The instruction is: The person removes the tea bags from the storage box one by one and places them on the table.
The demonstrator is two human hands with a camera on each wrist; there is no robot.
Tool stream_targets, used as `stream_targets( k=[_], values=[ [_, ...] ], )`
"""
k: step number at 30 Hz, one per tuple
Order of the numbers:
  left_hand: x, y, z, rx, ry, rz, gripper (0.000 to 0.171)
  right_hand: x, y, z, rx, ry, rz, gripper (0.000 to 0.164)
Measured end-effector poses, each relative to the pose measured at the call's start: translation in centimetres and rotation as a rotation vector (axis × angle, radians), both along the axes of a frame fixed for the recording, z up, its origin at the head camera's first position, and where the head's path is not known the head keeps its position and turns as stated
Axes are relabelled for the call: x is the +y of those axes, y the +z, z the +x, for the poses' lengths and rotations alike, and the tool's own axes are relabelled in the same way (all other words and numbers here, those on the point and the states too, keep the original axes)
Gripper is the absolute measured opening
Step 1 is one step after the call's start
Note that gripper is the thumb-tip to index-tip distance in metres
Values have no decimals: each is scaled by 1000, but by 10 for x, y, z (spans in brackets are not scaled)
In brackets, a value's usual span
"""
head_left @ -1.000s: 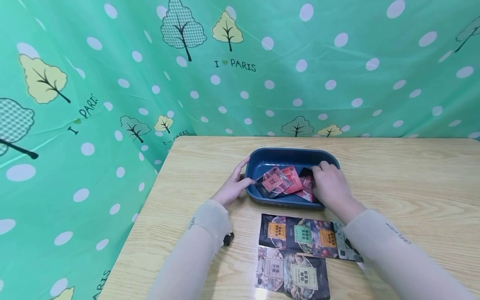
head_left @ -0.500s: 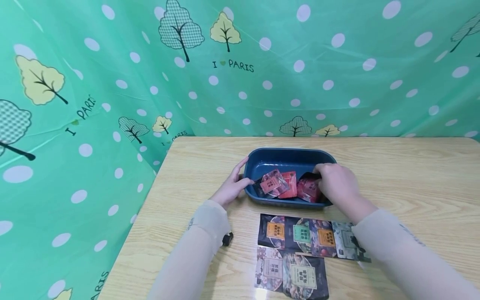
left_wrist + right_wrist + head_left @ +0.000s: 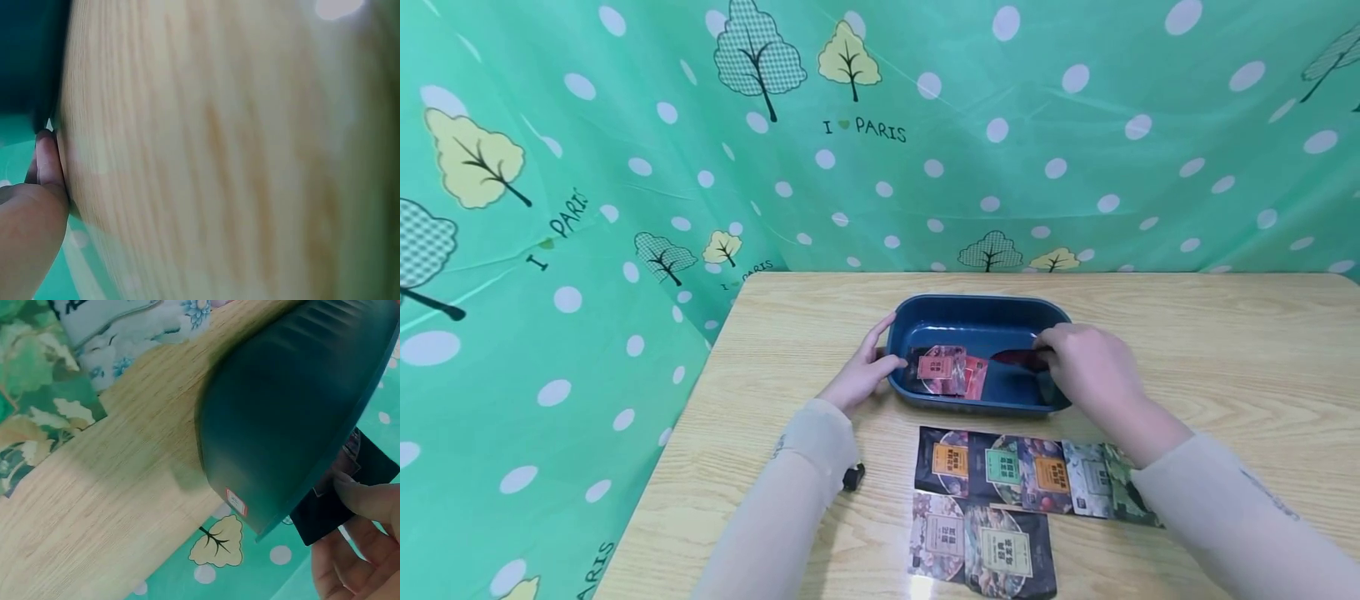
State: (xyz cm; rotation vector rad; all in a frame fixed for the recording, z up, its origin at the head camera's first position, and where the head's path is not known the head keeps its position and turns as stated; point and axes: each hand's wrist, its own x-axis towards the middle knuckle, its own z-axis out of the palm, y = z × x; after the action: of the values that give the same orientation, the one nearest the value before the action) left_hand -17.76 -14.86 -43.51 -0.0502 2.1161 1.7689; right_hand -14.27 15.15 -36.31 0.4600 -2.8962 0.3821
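A dark blue oval-ended bin (image 3: 977, 407) stands on the table. My left hand (image 3: 861, 379) holds its left end, thumb over the rim and fingers along the outside. With thumb and fingers my right hand (image 3: 1093, 371) pinches a dark sachet with a red print (image 3: 1018, 358) over the bin's right end; the right wrist view shows the thumb on the sachet's black edge (image 3: 312, 522). In the bin's left part lie a pink-labelled sachet (image 3: 936, 367) and a red sachet (image 3: 976, 377), overlapping.
In front of the bin, several flat sachets lie in a row (image 3: 1000, 467), the rightmost partly under my right sleeve. Two more sachets (image 3: 1000, 550) lie nearer. A small black object (image 3: 853, 477) sits by my left sleeve. A green curtain (image 3: 925, 192) hangs behind the table.
My right hand has lifted a sachet from the group and drawn it slightly right. The sachets left in the bin have shifted and lie flatter. The left hand keeps its place on the bin.
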Motion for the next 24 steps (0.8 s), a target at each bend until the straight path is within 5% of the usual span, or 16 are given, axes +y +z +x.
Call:
stream_targets(
  k=[10,14,19,24],
  values=[
    [0,-2,-1,8,2,0,77,14,-6,11,294,86,-202,14],
    [-1,-3,-2,2,2,2,77,19,-11,15,354,59,-305,16],
    [-1,-2,-2,-19,10,0,77,21,-13,19,324,-39,-457,14],
    [0,-2,-1,-18,4,3,77,25,-12,24,121,-182,-566,20]
  ],
)
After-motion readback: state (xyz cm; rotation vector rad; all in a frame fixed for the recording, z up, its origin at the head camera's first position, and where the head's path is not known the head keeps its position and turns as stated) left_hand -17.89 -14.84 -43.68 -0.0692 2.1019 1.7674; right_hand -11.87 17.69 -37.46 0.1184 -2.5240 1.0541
